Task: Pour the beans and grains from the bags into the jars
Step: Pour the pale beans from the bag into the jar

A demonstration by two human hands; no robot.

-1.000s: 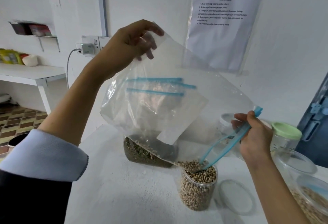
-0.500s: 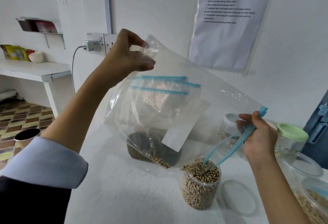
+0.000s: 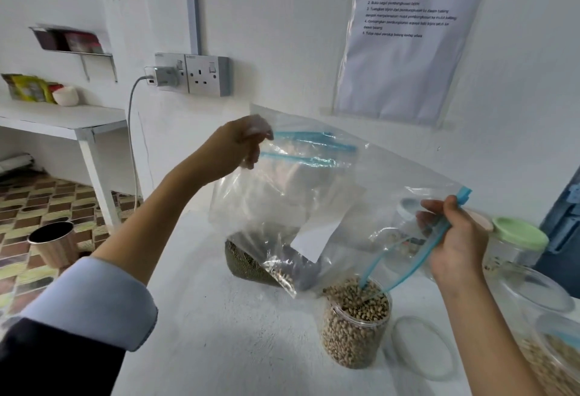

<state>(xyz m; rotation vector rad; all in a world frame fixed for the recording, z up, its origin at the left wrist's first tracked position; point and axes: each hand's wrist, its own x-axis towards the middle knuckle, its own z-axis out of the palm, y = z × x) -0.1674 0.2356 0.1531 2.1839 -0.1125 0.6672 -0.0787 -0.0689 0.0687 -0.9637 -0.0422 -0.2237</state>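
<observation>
1. Lowered since earlier, left hand (image 3: 238, 147) pinches the zip bag (image 3: 361, 204) bottom corner
2. Right hand (image 3: 455, 242) grips its mouth over the bean jar (image 3: 356, 322)
3. Emptying stragglers; next, shake the corner

A plain test room is showing: an instruction sheet (image 3: 405, 34) hanging on the white wall, double socket (image 3: 201, 74), white worktop (image 3: 219, 333), patterned floor tiles (image 3: 47, 201)

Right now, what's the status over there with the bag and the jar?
Left hand pinching bag corner high. Right hand holding its blue zip edge over jar. Jar nearly full; few beans left in bag. Lid lying beside jar.
</observation>
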